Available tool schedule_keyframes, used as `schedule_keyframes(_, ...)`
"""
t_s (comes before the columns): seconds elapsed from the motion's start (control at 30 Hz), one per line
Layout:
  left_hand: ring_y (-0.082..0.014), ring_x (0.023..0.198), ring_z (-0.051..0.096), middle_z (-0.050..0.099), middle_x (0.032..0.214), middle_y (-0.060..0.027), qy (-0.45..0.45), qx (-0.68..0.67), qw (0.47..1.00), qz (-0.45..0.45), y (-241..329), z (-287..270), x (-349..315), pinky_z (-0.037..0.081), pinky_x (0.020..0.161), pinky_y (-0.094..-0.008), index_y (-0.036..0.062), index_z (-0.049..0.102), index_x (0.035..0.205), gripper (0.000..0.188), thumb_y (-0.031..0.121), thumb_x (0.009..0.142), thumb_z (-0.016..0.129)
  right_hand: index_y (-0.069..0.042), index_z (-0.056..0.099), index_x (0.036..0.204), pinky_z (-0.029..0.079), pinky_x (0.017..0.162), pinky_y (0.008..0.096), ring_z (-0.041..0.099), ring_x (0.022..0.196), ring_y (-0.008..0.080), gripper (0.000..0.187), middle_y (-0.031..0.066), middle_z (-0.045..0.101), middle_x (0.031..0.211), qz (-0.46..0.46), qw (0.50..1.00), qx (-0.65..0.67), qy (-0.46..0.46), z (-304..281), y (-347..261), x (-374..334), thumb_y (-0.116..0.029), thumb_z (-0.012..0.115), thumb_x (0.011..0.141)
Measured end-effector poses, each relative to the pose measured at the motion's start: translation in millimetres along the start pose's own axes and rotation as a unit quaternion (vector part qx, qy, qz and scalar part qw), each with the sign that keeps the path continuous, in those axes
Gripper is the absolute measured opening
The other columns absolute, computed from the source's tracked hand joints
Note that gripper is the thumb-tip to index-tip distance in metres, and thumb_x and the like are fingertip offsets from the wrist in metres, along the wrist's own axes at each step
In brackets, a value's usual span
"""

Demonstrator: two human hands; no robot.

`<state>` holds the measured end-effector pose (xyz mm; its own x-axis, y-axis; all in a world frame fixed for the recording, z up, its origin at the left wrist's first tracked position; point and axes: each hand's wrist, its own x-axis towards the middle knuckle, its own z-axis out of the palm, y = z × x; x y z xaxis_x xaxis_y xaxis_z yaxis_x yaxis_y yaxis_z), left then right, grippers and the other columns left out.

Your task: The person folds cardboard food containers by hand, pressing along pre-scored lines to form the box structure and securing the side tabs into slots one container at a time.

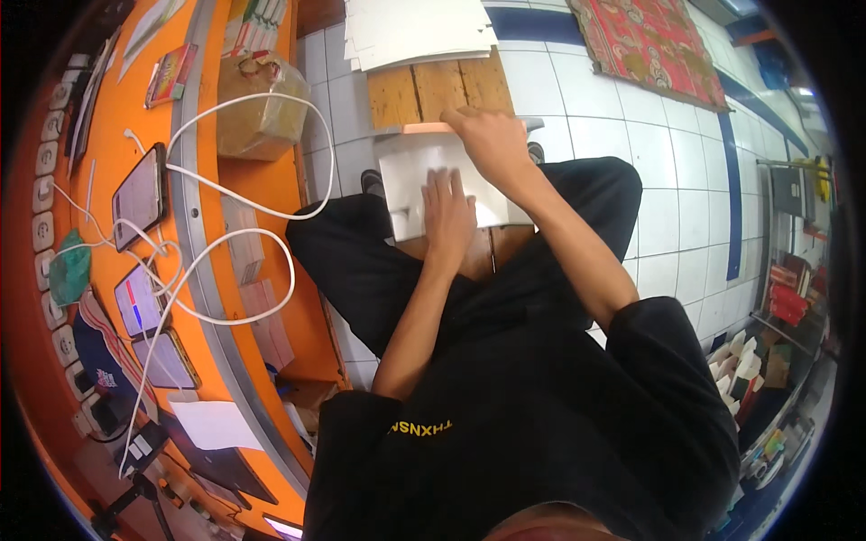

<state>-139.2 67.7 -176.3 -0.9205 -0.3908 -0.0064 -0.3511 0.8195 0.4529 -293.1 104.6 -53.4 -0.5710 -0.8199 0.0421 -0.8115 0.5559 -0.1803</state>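
A white glossy sheet (401, 180), perhaps card, lies on the wooden bench between my knees. My left hand (449, 212) rests flat on it with the fingers stretched out. At the sheet's far edge runs a long, narrow bar (424, 128), pale orange along its left part and grey at the ends. My right hand (492, 144) reaches over from the right and is closed on this bar, fingers bent over its far side. What kind of tool the bar is, I cannot make out. Beyond it, a stack of white sheets (419, 32) sits on the wooden bench (451, 86).
On my left stands an orange counter (212, 338) with phones (140, 198), a looping white cable (271, 233) and a row of sockets. A plastic-wrapped box (262, 108) sits on its lower shelf. Far right are a red patterned mat (649, 45) and a rack with several items.
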Motion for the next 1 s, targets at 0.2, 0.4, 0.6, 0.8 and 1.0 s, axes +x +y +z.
schedule_keyframes(0.2,-0.0474,0.140,0.041,0.046,0.146,-0.0265,0.018,-0.045,0.999,0.004,10.8,1.3,-24.3,0.039,0.114,-0.0539,-0.0072,0.048,0.143,0.060,0.021,0.093,0.068,-0.012,0.067,0.114,0.056,0.081,0.0365,0.071,0.095,0.0274,0.029,0.0039,0.073,0.105,-0.084,0.984,0.043,0.153,-2.8,-4.2,-20.9,-0.008,0.060,0.086)
schedule_keyframes(0.4,-0.0407,0.134,0.048,0.049,0.145,-0.0208,0.001,-0.102,0.995,0.001,-11.3,35.1,-47.1,0.040,0.111,-0.0539,-0.0008,0.046,0.144,0.064,0.029,0.092,0.070,-0.007,0.067,0.118,0.058,0.086,0.0389,0.071,0.103,0.0295,0.034,0.0091,0.071,0.117,-0.063,0.989,0.054,0.121,3.6,-47.4,-110.6,-0.008,0.063,0.084)
schedule_keyframes(0.6,-0.0401,0.135,0.047,0.050,0.147,-0.0186,-0.029,-0.017,0.998,0.048,-10.7,13.7,-69.8,0.027,0.117,-0.0630,0.0037,0.047,0.148,0.071,0.035,0.089,0.071,-0.008,0.069,0.121,0.058,0.089,0.0438,0.071,0.108,0.0324,0.036,0.0124,0.071,0.117,-0.044,0.994,0.087,0.040,-21.5,-72.5,-179.0,-0.016,0.064,0.086)
schedule_keyframes(0.8,-0.0395,0.137,0.045,0.053,0.146,-0.0162,-0.017,0.117,0.993,-0.008,18.7,-24.2,-53.6,0.014,0.117,-0.0776,0.0054,0.052,0.147,0.073,0.041,0.087,0.072,-0.007,0.074,0.116,0.057,0.075,0.0429,0.073,0.091,0.0336,0.030,0.0168,0.076,0.099,-0.160,0.963,0.173,-0.128,-102.4,12.1,9.6,-0.019,0.075,0.088)
schedule_keyframes(1.0,-0.0384,0.127,0.050,0.058,0.128,-0.0179,0.025,0.035,0.999,-0.010,14.8,-29.2,-64.6,0.034,0.110,-0.0642,0.0053,0.058,0.139,0.063,0.044,0.092,0.072,-0.012,0.069,0.132,0.050,0.103,0.0491,0.065,0.120,0.0345,0.053,0.0159,0.070,0.124,-0.131,0.944,0.089,-0.291,-0.4,35.7,120.5,-0.035,0.080,0.086)
